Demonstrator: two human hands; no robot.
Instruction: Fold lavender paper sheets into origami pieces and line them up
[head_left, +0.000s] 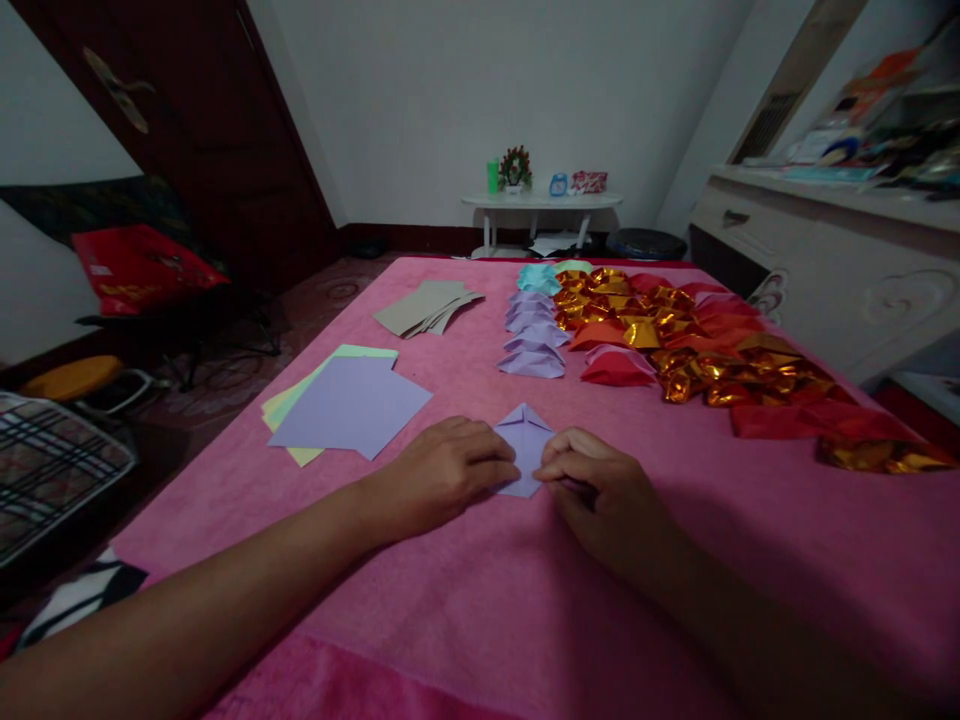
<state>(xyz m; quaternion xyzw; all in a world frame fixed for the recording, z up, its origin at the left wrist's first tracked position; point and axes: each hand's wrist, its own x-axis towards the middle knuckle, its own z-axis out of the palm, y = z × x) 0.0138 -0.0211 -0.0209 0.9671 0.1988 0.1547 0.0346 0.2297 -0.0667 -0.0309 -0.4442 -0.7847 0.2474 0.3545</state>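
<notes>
A partly folded lilac paper (526, 445) lies on the pink tablecloth (480, 580) in front of me. My left hand (439, 475) presses on its left edge, fingers curled together. My right hand (600, 495) pinches its right edge with bent fingers. The lower part of the paper is hidden between the two hands.
A stack of flat lilac, green and yellow sheets (349, 405) lies to the left, grey sheets (427, 307) farther back. A row of folded lilac pieces (532, 335) and teal ones (541, 278) runs up the middle. Red and gold foil folded pieces (675, 340) cover the right side.
</notes>
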